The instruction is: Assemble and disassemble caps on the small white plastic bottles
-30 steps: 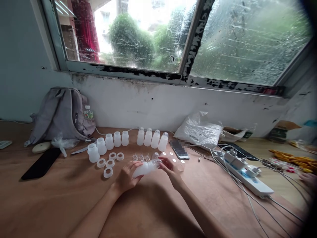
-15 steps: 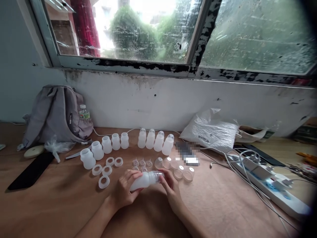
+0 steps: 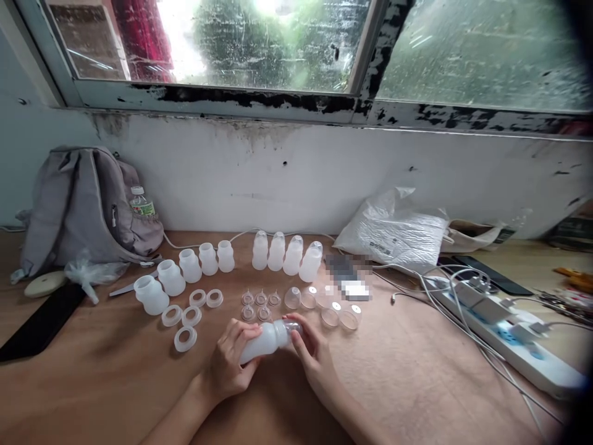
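Note:
A translucent white baby bottle [image 3: 265, 343] with a clear cap lies tilted between my hands, its capped end to the right. My left hand [image 3: 234, 355] is wrapped round the bottle's body. The fingers of my right hand [image 3: 311, 346] grip the clear cap [image 3: 291, 327]. Just beyond the hands lie several clear nipples [image 3: 262, 298] and clear dome caps [image 3: 330, 316]. White collar rings [image 3: 185, 339] are spread to the left. Several open bottles [image 3: 151, 295] stand in a curved row behind the rings, and several capped bottles [image 3: 277, 252] stand at the back middle.
A grey backpack [image 3: 83, 210] leans at the back left, near a black flat object [image 3: 41, 321] and a plastic bag [image 3: 95, 272]. On the right are a white plastic package [image 3: 393, 232], a power strip [image 3: 509, 346] and loose cables. The window wall bounds the table's back.
The camera view has tilted down a little and shifted, so the table items appear higher and further left. Both hands keep their hold on the bottle and its cap.

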The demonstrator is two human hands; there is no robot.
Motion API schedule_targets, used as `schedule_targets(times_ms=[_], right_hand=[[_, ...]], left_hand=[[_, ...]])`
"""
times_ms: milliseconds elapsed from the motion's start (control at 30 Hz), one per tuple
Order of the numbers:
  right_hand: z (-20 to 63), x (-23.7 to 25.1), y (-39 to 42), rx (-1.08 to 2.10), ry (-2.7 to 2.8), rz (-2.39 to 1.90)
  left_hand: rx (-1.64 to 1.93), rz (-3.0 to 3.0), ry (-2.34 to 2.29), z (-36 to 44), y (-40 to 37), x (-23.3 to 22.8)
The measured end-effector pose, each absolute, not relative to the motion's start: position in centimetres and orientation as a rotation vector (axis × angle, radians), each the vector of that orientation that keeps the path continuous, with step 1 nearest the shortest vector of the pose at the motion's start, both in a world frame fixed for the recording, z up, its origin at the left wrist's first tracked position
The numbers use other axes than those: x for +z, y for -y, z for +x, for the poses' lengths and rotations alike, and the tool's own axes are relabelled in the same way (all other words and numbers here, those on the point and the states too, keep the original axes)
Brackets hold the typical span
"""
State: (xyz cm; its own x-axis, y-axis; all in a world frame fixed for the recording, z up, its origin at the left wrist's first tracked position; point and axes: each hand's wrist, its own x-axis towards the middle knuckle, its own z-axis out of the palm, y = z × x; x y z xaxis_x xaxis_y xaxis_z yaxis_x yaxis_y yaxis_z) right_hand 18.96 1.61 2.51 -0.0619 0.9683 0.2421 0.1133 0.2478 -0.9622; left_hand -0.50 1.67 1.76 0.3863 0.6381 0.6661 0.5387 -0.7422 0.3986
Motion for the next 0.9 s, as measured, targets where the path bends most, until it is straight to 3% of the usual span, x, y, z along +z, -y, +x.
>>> schedule_targets(times_ms=[367,600,900], right_hand=[[18.7,3.8,-1.4,1.064,1.339,-0.96],[19.3,4.4,-2.2,0.953,1.217,-0.858],[18.6,3.8,-0.9,0.856,1.543,-0.71]], left_hand=[[1.406,2.458,-1.209,1.5,-1.0,1.7],[1.186,2.25,-1.082,1.3,-1.0,2.1],[0.946,2.141,-1.062,1.8,-1.2,1.5]])
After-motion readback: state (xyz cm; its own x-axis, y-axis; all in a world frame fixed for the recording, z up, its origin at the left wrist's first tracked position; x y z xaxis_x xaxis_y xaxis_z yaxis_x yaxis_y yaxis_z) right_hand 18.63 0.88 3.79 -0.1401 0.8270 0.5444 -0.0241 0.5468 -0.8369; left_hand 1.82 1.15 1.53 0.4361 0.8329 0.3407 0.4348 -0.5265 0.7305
